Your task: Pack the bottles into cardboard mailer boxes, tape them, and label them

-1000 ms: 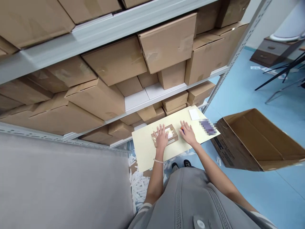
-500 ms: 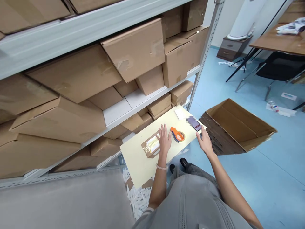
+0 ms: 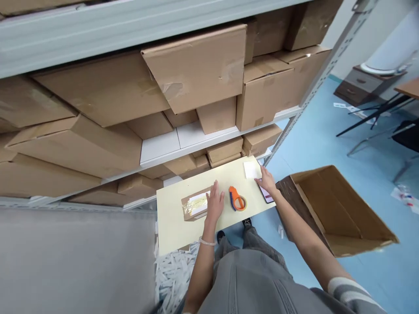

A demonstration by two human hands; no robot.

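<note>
On the pale yellow board (image 3: 170,218) lies a small brown cardboard box (image 3: 187,210) with a white label and clear tape across its top. My left hand (image 3: 215,203) is at the box's right end, fingers stretched out and gripping nothing. To its right rests an orange tape dispenser (image 3: 236,199) with a roll in it. My right hand (image 3: 266,181) reaches over the phone (image 3: 267,196), fingers extended, fingertips by the stack of white paper slips (image 3: 250,169). Whether the fingertips touch the paper or the phone is hard to tell.
Metal shelving (image 3: 196,144) packed with cardboard boxes (image 3: 196,65) rises behind the board. A large open carton (image 3: 340,209) stands on the blue floor to the right. Shredded white paper (image 3: 175,272) lies below the board's left side. A drawer cabinet (image 3: 363,85) stands far right.
My right hand has moved from the phone's near edge to above it, beside the white slips. My left hand stays by the small box. The view has turned slightly.
</note>
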